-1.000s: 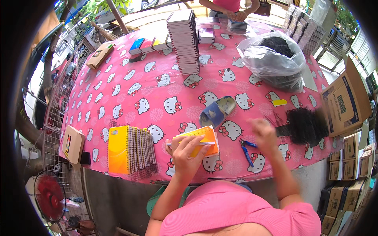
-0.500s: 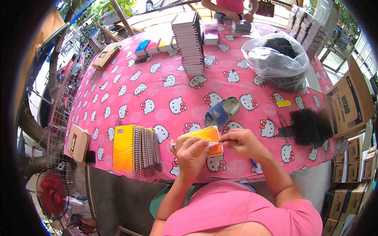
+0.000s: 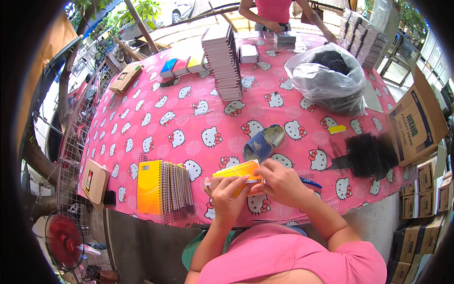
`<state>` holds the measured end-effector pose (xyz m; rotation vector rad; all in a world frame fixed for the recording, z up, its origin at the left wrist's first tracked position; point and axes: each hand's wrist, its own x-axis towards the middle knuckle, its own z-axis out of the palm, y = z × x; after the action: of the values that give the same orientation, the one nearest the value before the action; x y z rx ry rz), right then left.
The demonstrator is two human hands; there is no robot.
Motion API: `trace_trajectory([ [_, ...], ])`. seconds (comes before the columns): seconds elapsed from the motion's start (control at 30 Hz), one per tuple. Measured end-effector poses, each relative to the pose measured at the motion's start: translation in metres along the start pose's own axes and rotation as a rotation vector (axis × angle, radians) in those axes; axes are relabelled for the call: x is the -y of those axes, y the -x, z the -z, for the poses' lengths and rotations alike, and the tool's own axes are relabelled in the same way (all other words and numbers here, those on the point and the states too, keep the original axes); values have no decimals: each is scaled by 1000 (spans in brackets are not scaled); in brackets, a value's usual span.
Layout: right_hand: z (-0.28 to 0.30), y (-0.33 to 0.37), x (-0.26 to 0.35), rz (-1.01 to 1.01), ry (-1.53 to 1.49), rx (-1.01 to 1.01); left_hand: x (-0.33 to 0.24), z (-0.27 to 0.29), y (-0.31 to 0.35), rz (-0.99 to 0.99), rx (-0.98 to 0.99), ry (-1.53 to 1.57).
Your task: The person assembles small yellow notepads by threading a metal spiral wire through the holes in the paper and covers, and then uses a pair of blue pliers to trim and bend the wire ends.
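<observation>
A small notebook with an orange-yellow cover (image 3: 235, 171) and a row of holes along its far edge is held over the near edge of the table. My left hand (image 3: 228, 195) is closed round its left and near side, thumb along the pages. At its right end my right hand (image 3: 283, 182) is closed, fingers bent against the edge; whether they also pinch a wire is hidden. Just beyond the notebook lies a blue slipper (image 3: 263, 143). To the left stands a row of yellow spiral notebooks (image 3: 150, 187), their black coils showing. A blue pen (image 3: 310, 182) lies beside my right wrist.
A tall notebook stack (image 3: 222, 64) rises at the far middle. A clear plastic bag (image 3: 326, 80) of black coils, a loose black coil pile (image 3: 371, 155) and an open carton (image 3: 418, 120) occupy the right. Across the table, a person in pink (image 3: 273, 12) handles small notebooks (image 3: 285, 38).
My right hand has shifted slightly left and closed over the notebook's right end. The pen beside it shows more. Across the table, the other person's one arm has reached toward the bag.
</observation>
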<state>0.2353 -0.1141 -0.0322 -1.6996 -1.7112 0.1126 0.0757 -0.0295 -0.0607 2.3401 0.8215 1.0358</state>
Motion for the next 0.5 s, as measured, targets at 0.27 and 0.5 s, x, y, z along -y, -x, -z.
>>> trace_trajectory([
  [0.27,-9,4,4,-34,19,-26,-5,1,0,46,-39,4],
  [0.5,6,-30,-67,-260,-73,40,3,7,6,24,-30,-14],
])
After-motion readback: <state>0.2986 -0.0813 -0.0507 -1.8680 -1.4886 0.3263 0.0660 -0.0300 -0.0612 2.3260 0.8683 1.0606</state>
